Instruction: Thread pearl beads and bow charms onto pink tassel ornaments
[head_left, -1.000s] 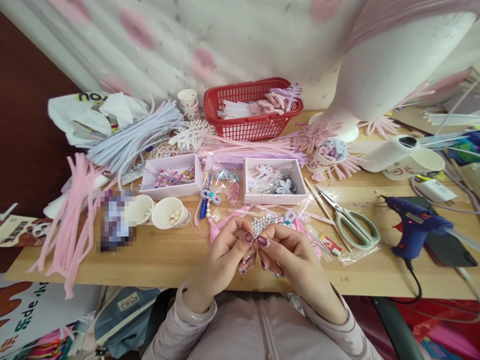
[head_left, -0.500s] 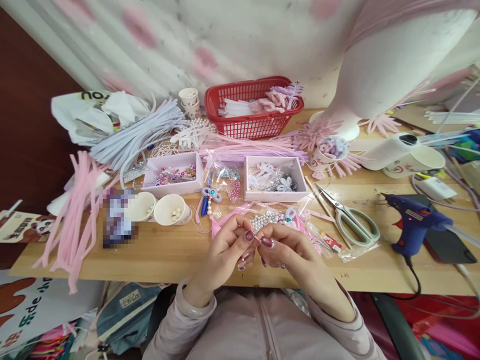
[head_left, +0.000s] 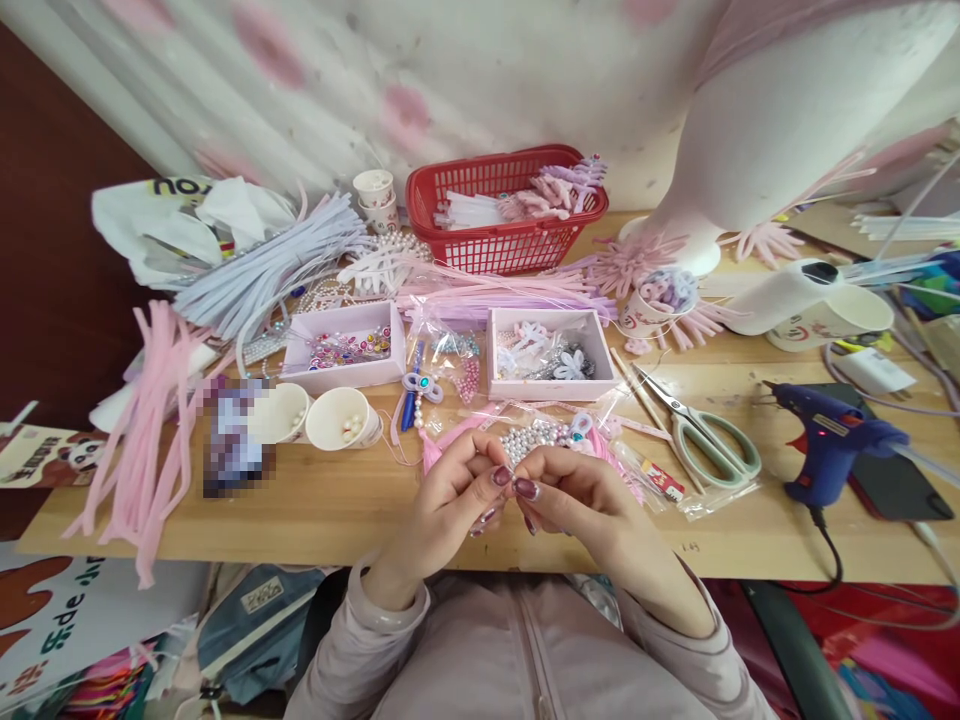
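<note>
My left hand (head_left: 461, 495) and my right hand (head_left: 574, 500) meet fingertip to fingertip above the table's front part. Both are closed in a pinch, thumbs against forefingers. Whatever lies between the fingertips is tiny and pale, too small to name. Just behind the hands are silvery pearl beads (head_left: 525, 437) in clear plastic. To their left lies a lilac bow ornament (head_left: 422, 386) with a blue gem, joined to a pink tassel (head_left: 442, 447). A blue pen (head_left: 409, 405) lies beneath the ornament.
Paper cups (head_left: 343, 418) with a few beads stand left. Two white boxes (head_left: 343, 380) (head_left: 551, 388) hold gems and flower pieces. Scissors (head_left: 712, 440), a blue glue gun (head_left: 825, 440) and a phone (head_left: 900, 480) lie right. Behind are a red basket (head_left: 495, 250) and pipe cleaners (head_left: 277, 265).
Both hands stay in nearly the same place, fingertips together. The right thumb has shifted slightly. The camera view has moved a little.
</note>
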